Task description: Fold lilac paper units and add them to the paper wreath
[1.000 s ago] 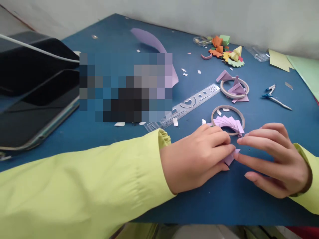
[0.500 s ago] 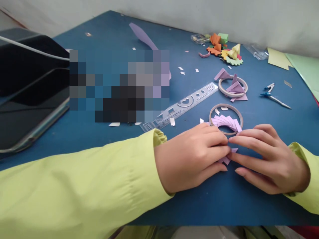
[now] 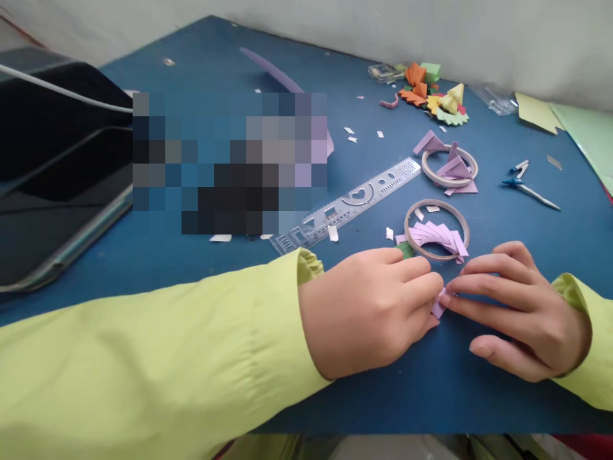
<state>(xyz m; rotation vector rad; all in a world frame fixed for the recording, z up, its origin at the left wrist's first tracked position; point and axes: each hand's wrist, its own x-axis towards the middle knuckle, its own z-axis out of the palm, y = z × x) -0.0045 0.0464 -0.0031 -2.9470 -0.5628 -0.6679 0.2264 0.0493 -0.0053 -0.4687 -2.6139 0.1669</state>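
Observation:
My left hand (image 3: 378,306) is closed over a folded lilac paper piece (image 3: 437,309), whose end sticks out by the fingertips; the rest is under the hand. From the right, my right hand (image 3: 522,313) reaches in with fingers stretched out, a fingertip touching that end and the thumb held apart. Just beyond both hands lies a tape ring (image 3: 467,227) with a curved row of overlapping folded lilac strips (image 3: 435,235) across it. A bit of green (image 3: 406,250) shows between this row and my left hand.
A clear stencil ruler (image 3: 345,207) lies left of the rings. Farther back are another tape ring (image 3: 424,165) with purple folded pieces (image 3: 454,167), a blue-and-white compass-like tool (image 3: 531,191) and colourful folded paper (image 3: 416,94). A black device (image 3: 57,211) stands at left; a pixelated patch hides part of the table.
My right thumb has moved away from the left hand and the paper. The left fingers have drawn closer together, covering more of the lilac piece. The green bit has come into view.

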